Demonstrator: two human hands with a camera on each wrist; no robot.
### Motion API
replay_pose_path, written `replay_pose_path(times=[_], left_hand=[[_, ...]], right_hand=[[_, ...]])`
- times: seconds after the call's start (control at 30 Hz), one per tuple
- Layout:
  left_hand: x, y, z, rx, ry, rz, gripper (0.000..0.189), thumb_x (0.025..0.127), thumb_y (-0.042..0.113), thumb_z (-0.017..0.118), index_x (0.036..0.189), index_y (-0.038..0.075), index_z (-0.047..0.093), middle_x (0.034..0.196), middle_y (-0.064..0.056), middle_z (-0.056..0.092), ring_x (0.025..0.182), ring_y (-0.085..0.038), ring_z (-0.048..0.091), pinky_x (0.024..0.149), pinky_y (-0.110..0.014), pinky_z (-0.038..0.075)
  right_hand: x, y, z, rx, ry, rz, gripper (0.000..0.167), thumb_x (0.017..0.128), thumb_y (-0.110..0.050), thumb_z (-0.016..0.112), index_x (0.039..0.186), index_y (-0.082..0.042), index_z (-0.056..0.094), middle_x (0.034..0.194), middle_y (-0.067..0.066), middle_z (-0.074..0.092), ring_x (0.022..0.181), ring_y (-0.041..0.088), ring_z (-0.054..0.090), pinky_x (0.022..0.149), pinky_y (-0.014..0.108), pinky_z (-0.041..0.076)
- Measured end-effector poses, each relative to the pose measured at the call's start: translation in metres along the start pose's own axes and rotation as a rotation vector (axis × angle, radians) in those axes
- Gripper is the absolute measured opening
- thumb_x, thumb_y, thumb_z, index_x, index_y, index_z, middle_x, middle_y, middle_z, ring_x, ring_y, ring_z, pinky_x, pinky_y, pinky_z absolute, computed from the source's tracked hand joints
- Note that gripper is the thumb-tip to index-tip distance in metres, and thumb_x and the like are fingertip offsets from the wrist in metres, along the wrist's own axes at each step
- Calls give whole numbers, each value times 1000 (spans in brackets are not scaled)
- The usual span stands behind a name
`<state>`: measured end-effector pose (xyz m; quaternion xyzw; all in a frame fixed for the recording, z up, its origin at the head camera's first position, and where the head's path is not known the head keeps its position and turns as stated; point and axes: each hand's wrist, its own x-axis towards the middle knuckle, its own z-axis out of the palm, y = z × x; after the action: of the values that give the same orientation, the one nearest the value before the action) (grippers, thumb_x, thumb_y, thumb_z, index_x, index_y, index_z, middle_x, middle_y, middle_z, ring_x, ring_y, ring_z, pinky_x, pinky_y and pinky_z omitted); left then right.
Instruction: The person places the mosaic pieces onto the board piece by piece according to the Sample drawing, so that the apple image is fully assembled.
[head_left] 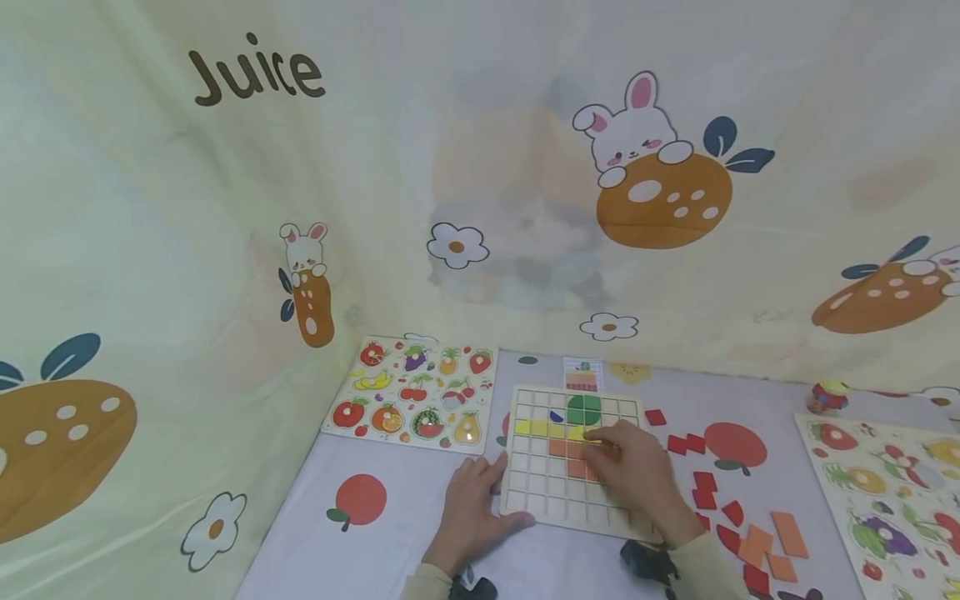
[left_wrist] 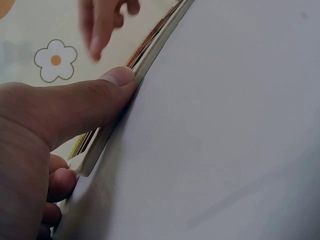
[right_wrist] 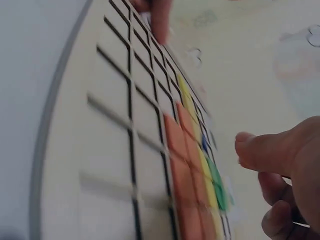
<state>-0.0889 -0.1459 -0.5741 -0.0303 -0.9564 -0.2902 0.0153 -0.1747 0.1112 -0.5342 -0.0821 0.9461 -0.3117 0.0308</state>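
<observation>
1 grid board [head_left: 537, 469]: left hand [head_left: 472, 506] grips edge, right hand [head_left: 637, 472] apparently above.

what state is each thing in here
Grid board, partly filled
Yellow pieces, on the grid board
Orange pieces, some on it, others loose
Red pieces, loose, scattered
Left fruit board, lying flat
Right fruit board, lying flat, cut off
Toy figure, upright
Left hand, holding the grid board's corner
Right hand, over the grid board, grip unclear

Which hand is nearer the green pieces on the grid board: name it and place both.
Right. The right hand is on the near side of the green pieces, fingertips by the yellow row; the left hand is farther off, at the near left corner of the grid board.
</observation>
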Motion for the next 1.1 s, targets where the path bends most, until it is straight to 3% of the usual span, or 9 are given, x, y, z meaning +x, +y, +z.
replay_pose_path(times=[0.13,0.33,0.47,0.6,0.7,0.9,1.1], left_hand=[[0,1,0,4,5,8,101,73,69,86,154,17,57,90,15,48,90,-3,37,81,-26,38],[0,0,0,17,11,20,101,74,72,84,155,17,56,91,15,48,89,-3,38,81,-26,38],[0,-2,1,9,7,13,101,74,72,84,155,17,56,90,14,47,89,-4,38,80,-26,37],[-1,0,0,-6,2,2,100,74,69,85,155,17,56,90,13,47,90,-5,38,81,-26,37],[-1,1,-1,-7,-1,-5,100,74,68,86,155,17,56,91,13,47,90,-5,38,80,-26,37],[-2,1,-1,11,18,3,100,74,69,86,154,16,57,90,13,47,89,-5,37,79,-25,36],[-2,1,0,9,22,17,100,74,69,86,154,15,57,91,12,48,90,-6,37,79,-26,36]], right_hand=[[-12,31,-37,-82,-28,5,42,90,-35,83,124,-11,79,94,3,69,79,19,54,61,31,44],[-36,82,-91,-118,-185,170,58,87,-46,85,129,-6,73,102,4,73,79,18,58,65,33,51],[-51,112,-110,-123,-269,270,60,89,-46,83,129,-3,70,107,9,73,80,18,60,70,40,58],[-66,137,-118,-97,-351,363,77,82,-57,85,130,0,67,112,16,72,84,19,62,72,47,61],[-76,146,-116,-102,-398,372,88,75,-65,87,132,0,66,110,16,72,84,19,62,72,47,60],[-85,148,-106,-124,-377,316,81,76,-57,90,131,-2,67,104,10,71,84,20,60,76,45,60],[-86,150,-105,-96,-357,328,80,77,-53,91,130,1,65,103,11,63,86,23,56,74,38,56]])
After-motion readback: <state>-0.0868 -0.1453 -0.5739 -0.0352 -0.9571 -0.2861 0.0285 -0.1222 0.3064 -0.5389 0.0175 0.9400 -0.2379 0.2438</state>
